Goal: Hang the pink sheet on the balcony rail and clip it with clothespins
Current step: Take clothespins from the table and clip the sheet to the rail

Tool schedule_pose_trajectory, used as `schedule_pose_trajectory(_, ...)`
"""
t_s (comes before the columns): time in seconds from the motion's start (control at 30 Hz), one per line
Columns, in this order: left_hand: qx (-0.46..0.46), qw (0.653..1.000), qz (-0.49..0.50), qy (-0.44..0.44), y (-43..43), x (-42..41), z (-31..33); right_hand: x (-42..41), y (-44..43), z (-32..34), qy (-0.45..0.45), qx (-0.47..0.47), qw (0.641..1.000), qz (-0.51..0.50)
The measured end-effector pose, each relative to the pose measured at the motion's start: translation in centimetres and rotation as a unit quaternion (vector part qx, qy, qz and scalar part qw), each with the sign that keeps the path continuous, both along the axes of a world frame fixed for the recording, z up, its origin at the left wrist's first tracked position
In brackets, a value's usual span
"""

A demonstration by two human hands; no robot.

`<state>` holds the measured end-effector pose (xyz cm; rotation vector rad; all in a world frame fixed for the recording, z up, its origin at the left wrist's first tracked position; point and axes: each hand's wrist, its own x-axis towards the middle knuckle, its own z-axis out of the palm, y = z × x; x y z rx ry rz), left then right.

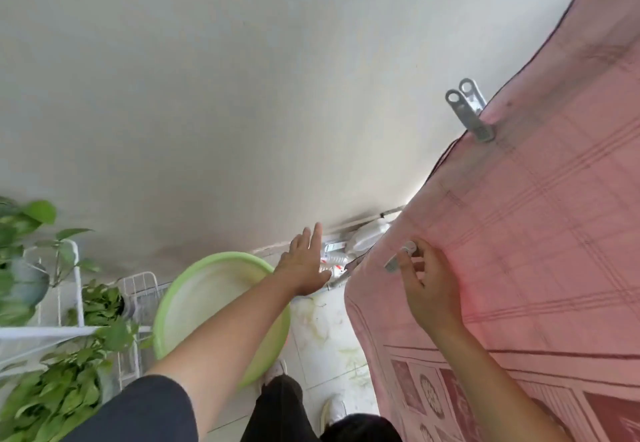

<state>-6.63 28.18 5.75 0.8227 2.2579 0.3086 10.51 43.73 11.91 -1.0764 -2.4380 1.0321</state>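
The pink checked sheet (540,233) hangs draped on the right, its dark-edged border running diagonally. A grey metal clothespin (471,112) is clipped on its upper edge. My right hand (427,285) lies against the sheet near its left edge and pinches a second grey clothespin (401,256) between the fingers. My left hand (304,265) reaches forward over the floor with fingers spread and nothing in it. The rail itself is hidden under the sheet.
A light green plastic basin (194,289) stands on the tiled floor under my left forearm. White wire racks (69,303) with leafy green plants (59,393) fill the left. Bottles and clutter (349,251) lie along the base of the pale wall.
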Motion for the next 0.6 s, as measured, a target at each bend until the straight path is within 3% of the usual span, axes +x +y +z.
schedule_pose_trajectory(0.3, 0.032, 0.985, -0.089, -0.144, 8.1, -1.7, -9.5, -2.1, -0.7, -6.1, -0.021, -0.004, 0.999, -0.035)
schedule_pose_trajectory(0.5, 0.123, 0.969, -0.1, -0.192, 12.0, -0.8, -13.4, -1.9, -1.1, -8.9, -0.03, 0.0, 0.998, -0.054)
schedule_pose_trajectory(0.6, 0.114, 0.963, -0.145, -0.194, 13.8, -2.0, -14.6, -1.6, -1.2, -9.3, -0.034, 0.005, 0.998, -0.06)
